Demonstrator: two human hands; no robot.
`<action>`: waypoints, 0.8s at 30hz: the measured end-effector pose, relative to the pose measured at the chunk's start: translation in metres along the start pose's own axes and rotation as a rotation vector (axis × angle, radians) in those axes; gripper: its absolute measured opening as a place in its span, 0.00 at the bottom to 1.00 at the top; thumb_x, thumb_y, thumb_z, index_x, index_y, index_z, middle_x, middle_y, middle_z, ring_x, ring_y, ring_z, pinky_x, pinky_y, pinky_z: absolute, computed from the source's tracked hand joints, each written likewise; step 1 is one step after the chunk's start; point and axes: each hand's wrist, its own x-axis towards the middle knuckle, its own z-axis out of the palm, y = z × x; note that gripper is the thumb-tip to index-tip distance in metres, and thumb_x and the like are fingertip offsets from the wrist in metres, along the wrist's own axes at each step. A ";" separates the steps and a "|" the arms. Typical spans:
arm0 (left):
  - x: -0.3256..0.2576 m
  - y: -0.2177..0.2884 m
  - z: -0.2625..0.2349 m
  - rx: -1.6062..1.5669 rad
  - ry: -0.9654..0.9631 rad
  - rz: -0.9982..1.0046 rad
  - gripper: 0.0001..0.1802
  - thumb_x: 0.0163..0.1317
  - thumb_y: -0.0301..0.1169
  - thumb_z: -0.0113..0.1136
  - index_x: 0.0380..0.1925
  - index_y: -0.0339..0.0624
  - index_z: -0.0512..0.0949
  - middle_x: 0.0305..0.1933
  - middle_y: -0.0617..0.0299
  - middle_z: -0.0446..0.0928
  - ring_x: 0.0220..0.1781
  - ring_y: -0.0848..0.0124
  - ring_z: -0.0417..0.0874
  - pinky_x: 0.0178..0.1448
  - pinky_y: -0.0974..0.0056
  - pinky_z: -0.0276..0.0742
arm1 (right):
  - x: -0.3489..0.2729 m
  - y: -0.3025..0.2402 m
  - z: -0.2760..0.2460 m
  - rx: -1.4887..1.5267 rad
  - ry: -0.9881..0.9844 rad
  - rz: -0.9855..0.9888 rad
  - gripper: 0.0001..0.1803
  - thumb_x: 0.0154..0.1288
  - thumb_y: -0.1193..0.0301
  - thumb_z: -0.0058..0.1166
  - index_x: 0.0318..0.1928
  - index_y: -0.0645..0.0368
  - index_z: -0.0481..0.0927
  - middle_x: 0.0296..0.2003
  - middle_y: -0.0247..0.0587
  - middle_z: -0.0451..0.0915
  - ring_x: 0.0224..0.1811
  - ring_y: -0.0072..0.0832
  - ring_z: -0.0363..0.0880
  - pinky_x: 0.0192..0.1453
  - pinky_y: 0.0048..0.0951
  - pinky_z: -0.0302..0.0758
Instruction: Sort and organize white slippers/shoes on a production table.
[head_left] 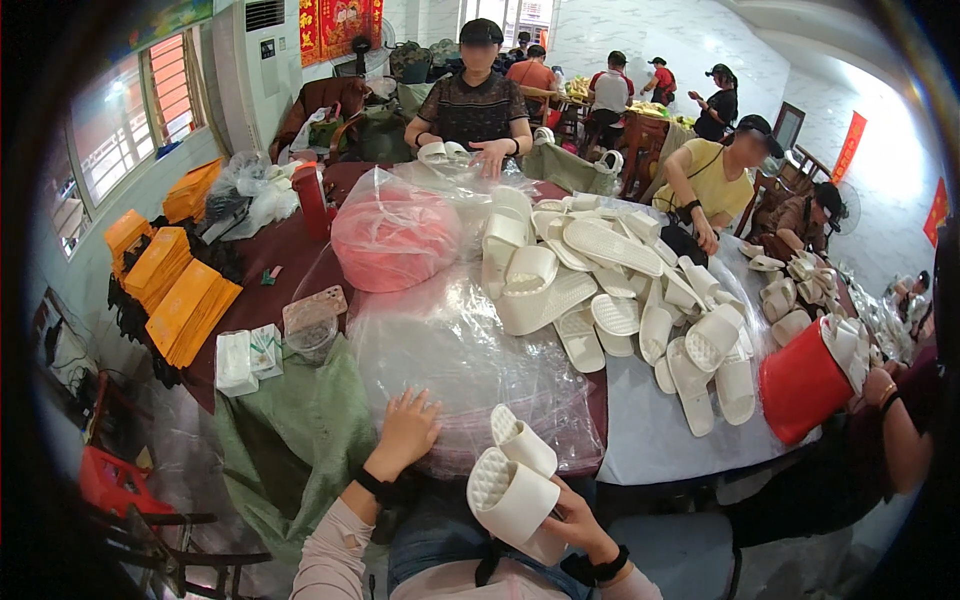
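My right hand (578, 520) is closed round a pair of white slide slippers (508, 495), held just off the near table edge above my lap. One slipper overlaps the other, and both show dimpled footbeds and broad straps. Flat on a stack of clear plastic bags (450, 350) lies my left hand (408, 430), open with its fingers spread and nothing gripped. To the right of the bags is a heaped pile of loose white slippers (610, 290). Beyond the stack sits a pink bundle wrapped in clear plastic (395, 240).
Left on the dark red table (270, 235) are orange packets (190, 305), tissue packs (248, 358), a phone (315, 308) and a red canister (312, 200). A green sack (290, 440) hangs at the near-left edge. Co-workers sit opposite and right, near a red bucket (808, 385).
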 end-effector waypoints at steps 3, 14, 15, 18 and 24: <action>0.001 -0.028 0.019 -0.166 0.046 0.087 0.20 0.57 0.35 0.56 0.51 0.45 0.76 0.61 0.54 0.71 0.63 0.53 0.68 0.63 0.50 0.64 | 0.006 0.014 0.004 -0.042 -0.084 0.035 0.26 0.57 0.71 0.59 0.58 0.61 0.73 0.64 0.49 0.63 0.68 0.41 0.58 0.70 0.38 0.54; 0.038 -0.031 -0.009 -0.325 0.015 0.003 0.09 0.53 0.33 0.59 0.32 0.42 0.81 0.38 0.54 0.80 0.45 0.54 0.78 0.51 0.54 0.71 | 0.037 -0.001 0.010 -0.314 -0.402 -0.072 0.26 0.60 0.66 0.56 0.59 0.58 0.71 0.60 0.52 0.67 0.64 0.44 0.62 0.68 0.40 0.57; 0.041 -0.029 -0.011 -0.361 0.042 -0.068 0.08 0.55 0.33 0.57 0.30 0.42 0.81 0.36 0.55 0.80 0.44 0.55 0.78 0.50 0.53 0.71 | 0.037 -0.001 0.009 -0.323 -0.382 -0.069 0.26 0.60 0.66 0.56 0.59 0.58 0.71 0.60 0.52 0.67 0.64 0.44 0.62 0.68 0.40 0.57; 0.039 -0.033 -0.012 -0.472 0.186 -0.106 0.09 0.58 0.34 0.55 0.31 0.42 0.81 0.34 0.53 0.80 0.42 0.54 0.79 0.48 0.53 0.72 | 0.042 -0.003 0.012 -0.268 -0.413 -0.011 0.27 0.61 0.65 0.55 0.60 0.59 0.70 0.60 0.53 0.67 0.64 0.44 0.63 0.68 0.40 0.57; 0.044 -0.020 -0.026 -0.511 0.238 -0.152 0.10 0.62 0.34 0.54 0.33 0.38 0.78 0.32 0.50 0.79 0.38 0.50 0.78 0.41 0.53 0.73 | 0.050 0.003 0.012 -0.371 -0.354 -0.127 0.27 0.61 0.65 0.55 0.60 0.59 0.70 0.60 0.54 0.66 0.64 0.47 0.61 0.69 0.41 0.56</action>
